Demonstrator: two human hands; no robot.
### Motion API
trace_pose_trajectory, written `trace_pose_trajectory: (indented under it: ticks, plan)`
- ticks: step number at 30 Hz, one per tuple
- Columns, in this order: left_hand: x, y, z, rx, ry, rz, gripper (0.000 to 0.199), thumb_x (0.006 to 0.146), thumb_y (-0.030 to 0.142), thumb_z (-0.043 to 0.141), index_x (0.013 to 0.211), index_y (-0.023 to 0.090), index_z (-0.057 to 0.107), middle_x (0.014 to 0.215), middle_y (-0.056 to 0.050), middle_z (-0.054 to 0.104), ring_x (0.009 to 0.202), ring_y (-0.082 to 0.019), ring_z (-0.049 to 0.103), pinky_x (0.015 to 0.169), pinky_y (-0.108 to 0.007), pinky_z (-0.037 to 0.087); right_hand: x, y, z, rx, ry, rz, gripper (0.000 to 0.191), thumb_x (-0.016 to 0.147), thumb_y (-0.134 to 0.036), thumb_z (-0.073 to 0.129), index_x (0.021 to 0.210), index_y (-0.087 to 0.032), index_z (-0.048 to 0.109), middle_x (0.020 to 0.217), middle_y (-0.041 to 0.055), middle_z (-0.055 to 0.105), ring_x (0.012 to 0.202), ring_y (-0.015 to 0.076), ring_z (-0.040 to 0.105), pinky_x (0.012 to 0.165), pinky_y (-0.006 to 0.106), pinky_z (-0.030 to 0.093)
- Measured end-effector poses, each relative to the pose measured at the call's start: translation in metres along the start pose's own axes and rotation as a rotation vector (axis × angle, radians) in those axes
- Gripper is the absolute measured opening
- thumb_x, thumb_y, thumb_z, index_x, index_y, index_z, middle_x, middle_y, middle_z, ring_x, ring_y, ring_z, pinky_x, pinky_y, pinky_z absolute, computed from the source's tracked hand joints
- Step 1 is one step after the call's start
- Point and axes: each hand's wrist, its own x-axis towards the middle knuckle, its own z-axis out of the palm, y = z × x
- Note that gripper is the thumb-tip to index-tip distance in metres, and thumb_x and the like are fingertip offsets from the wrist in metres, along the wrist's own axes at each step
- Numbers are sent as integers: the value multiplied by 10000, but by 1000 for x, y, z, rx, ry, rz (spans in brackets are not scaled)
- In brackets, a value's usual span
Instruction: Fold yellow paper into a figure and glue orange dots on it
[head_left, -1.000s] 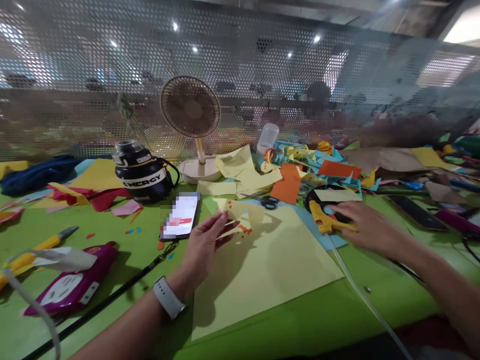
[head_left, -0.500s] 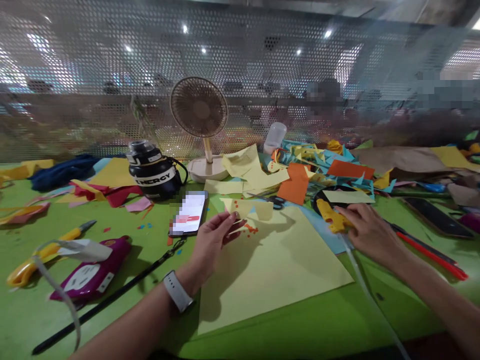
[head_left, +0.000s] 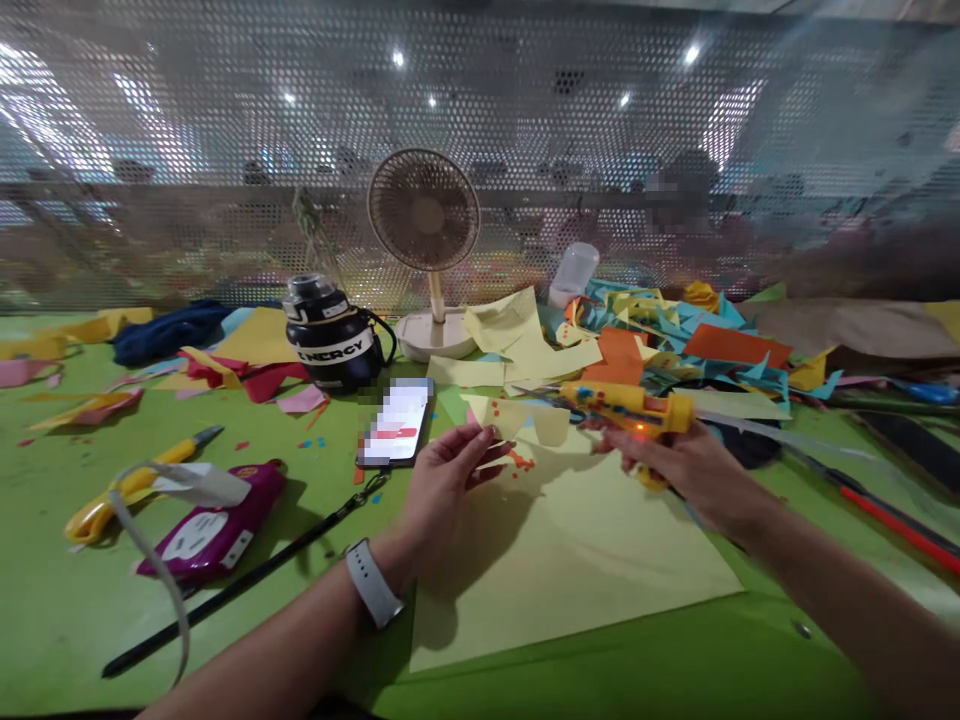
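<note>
Left hand [head_left: 450, 470] pinches a small pale-yellow paper piece [head_left: 551, 428] over a large pale-yellow paper sheet [head_left: 600, 560], right hand [head_left: 697, 465] curls its grip round a yellow plastic glue gun [head_left: 615, 403] close by, multicoloured paper scraps [head_left: 675, 315] crowding the green bench [head_left: 562, 685] behind!

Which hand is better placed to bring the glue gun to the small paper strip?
Probably the right: the right hand grips the yellow glue gun, whose nozzle points left, close to the pale yellow paper strip. The left hand seems occupied, pinching one end of that strip.
</note>
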Motion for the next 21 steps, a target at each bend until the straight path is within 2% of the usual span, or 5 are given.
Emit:
trace_pose_trajectory:
  ticks: [4, 7, 9, 13, 21]
  plan:
    - [0, 0, 0, 2, 12, 7, 227, 655, 305, 798, 781, 170, 666, 797, -19, 711, 833, -181, 691, 668, -237, 517, 0, -9, 23, 42, -88, 43, 342, 722, -499, 654, 858, -187, 690, 754, 59, 690, 646, 179, 607, 507, 268, 492]
    - [2, -1, 0, 5, 0, -2, 212, 673, 308, 786, 780, 170, 665, 798, -23, 712, 828, -180, 691, 673, -243, 524, -2, -4, 30, 46, -116, 21, 373, 742, -495, 641, 957, -194, 685, 730, 38, 669, 611, 161, 579, 484, 259, 476]
    - [3, -3, 0, 3, -13, -5, 207, 682, 312, 780, 778, 168, 666, 794, -26, 711, 819, -180, 692, 667, -242, 528, -4, 0, 32, 36, -134, -4, 365, 768, -491, 619, 993, -210, 679, 703, 22, 650, 583, 151, 559, 473, 255, 469]
    - [2, -4, 0, 8, -15, 4, 210, 684, 315, 776, 784, 168, 665, 792, -28, 711, 812, -182, 695, 655, -239, 528, -5, 7, 34, -49, -147, -30, 294, 800, -475, 596, 940, -232, 685, 668, 13, 633, 560, 150, 545, 451, 253, 471]
    - [0, -3, 2, 9, -17, 11, 208, 670, 316, 784, 777, 177, 672, 778, -28, 717, 789, -179, 695, 651, -251, 529, -7, 7, 35, -86, -130, -73, 262, 805, -446, 600, 943, -243, 693, 698, 21, 664, 573, 163, 571, 441, 262, 497]
